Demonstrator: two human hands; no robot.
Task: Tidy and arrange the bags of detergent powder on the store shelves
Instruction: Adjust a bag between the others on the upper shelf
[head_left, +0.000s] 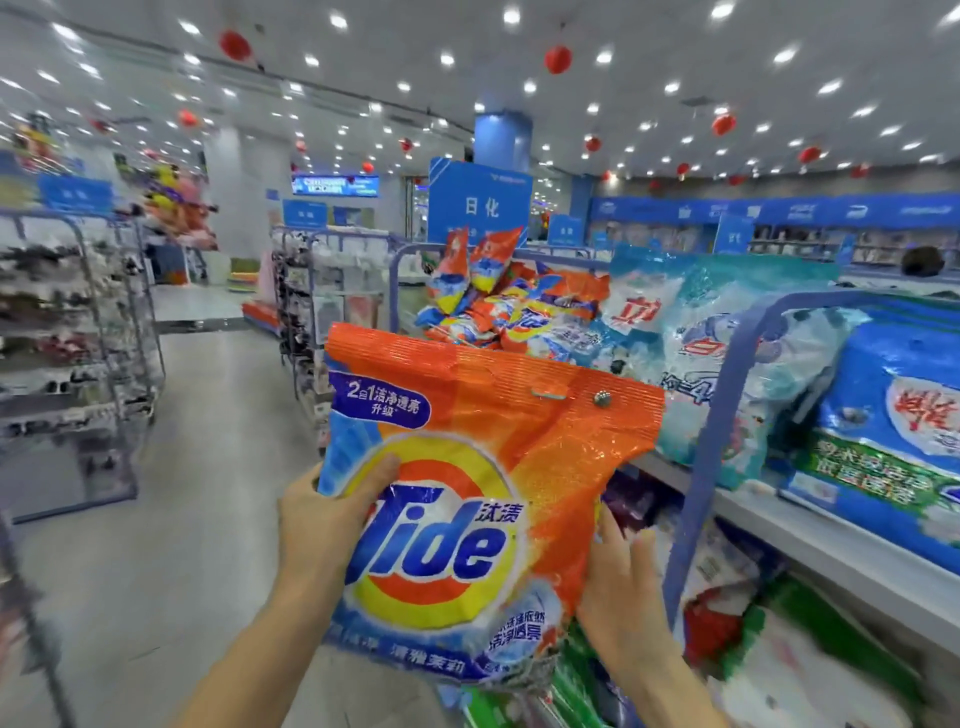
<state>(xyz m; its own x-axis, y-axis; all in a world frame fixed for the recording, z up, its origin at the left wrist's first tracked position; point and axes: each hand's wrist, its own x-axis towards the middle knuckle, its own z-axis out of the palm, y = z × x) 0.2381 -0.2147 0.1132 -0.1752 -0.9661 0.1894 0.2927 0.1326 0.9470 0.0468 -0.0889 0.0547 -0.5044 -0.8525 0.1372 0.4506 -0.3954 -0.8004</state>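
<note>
I hold a large orange Tide detergent bag (483, 467) upright in front of me, beside the shelf end. My left hand (322, 514) grips its left edge, thumb across the front. At the bag's right edge is my right hand (623, 577), its fingers curled behind the bag. On the top shelf (810, 540) lies a loose heap of smaller orange Tide bags (498, 306), with light-blue detergent bags (727, 364) and a blue-and-green bag (893, 441) leaning nearer me.
A blue tube frame (727, 395) bounds the shelf end. Lower shelves hold red, green and white bags (753, 639). An open aisle floor (197, 467) lies to the left, with wire racks of goods (67, 353). A blue sign (480, 202) stands behind the heap.
</note>
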